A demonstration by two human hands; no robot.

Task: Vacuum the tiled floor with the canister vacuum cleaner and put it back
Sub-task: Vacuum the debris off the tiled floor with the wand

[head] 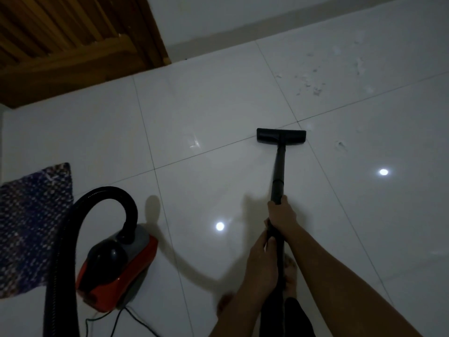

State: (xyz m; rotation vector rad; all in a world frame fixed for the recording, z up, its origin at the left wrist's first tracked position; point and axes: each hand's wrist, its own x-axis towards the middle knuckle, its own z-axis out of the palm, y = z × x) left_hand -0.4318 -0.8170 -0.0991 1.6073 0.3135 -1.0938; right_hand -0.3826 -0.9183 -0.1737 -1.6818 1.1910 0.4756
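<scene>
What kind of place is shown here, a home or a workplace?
Most likely a room in a home. The floor is of large glossy white tiles, a small woven mat lies by the wall, and a slatted wooden door stands beside a red household canister vacuum.

Both hands close around the black wand [278, 171], the right hand [281, 215] farther down it, the left hand [262, 261] nearer the body. Ahead of the grip, bare glossy tiled floor [218, 113] lies open on both sides of the floor nozzle [281, 136]. Beyond the nozzle and off to the right, pale debris [313, 81] is scattered, with the wall [267, 15] close behind it. Left of the grip stands the red canister [119, 268], its black hose [97, 198] arching high and its cord [121, 319] trailing across the tiles. Farther left lies a patterned mat [34, 227]; a wooden door [60, 45] closes off the far left. Bare feet [290, 273] stand directly under the grip.
</scene>
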